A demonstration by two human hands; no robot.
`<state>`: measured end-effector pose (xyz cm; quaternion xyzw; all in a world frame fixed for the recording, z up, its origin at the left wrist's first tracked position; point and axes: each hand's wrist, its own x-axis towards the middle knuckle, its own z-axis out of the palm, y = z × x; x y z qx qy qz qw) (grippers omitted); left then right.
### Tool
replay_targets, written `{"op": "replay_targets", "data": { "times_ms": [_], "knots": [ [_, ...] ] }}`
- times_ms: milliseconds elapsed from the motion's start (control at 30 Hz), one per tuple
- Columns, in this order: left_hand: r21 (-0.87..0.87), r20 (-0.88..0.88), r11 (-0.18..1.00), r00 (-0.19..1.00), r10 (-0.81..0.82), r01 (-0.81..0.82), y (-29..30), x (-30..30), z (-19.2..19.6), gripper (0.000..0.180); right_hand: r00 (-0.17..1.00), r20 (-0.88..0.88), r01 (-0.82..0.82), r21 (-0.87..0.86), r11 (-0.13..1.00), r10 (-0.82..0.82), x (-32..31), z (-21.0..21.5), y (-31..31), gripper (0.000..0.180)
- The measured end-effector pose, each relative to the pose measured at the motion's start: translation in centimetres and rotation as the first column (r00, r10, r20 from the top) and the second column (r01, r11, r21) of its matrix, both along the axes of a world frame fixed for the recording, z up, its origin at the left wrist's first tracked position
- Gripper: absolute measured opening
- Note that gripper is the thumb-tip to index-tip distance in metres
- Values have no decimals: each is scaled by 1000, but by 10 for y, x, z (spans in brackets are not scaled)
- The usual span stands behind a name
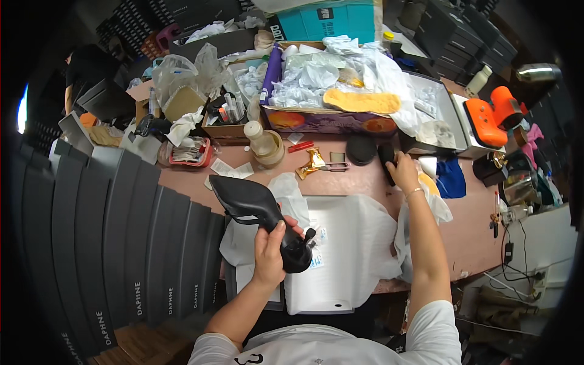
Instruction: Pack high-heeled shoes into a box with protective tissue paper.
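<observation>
My left hand (269,250) is closed around a black high-heeled shoe (248,199), held tilted above an open shoebox. The box is lined with white wrapping (350,252), and a small blue-and-white packet (316,260) lies in it, partly behind the shoe. Farther off to the right, my right hand (404,173) has its fingers closed at a black oblong object (385,159), perhaps a brush; its exact kind is not plain. Close to that hand are a round black lid or tin (361,149) and a dark blue cloth (451,178).
Grey shoeboxes (115,237) stand in a row on the left. A carton (331,123) of crumpled paper with a yellow sponge-like pad (362,101) sits at the back. A pump bottle (264,146) and gold wrapper (312,162) lie mid-table; an orange device (485,123) is right.
</observation>
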<state>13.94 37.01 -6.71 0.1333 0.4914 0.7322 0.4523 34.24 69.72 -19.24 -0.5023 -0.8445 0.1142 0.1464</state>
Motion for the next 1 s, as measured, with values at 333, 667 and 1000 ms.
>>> {"op": "replay_targets", "data": {
  "times_ms": [333, 667, 1000],
  "knots": [
    [149, 242, 988, 967, -83, 47, 36, -16, -6, 48, 892, -424, 8, 364, 931, 158, -26, 35, -34, 50],
    [68, -77, 990, 989, 129, -124, -34, 20, 16, 36, 725, -549, -383, 179, 906, 415, -1, 158, -202, 49],
    [115, -222, 973, 960, -170, 199, -105, 47, 20, 58, 782, -299, -430, 378, 820, 548, 61, 137, -347, 33]
  ]
}}
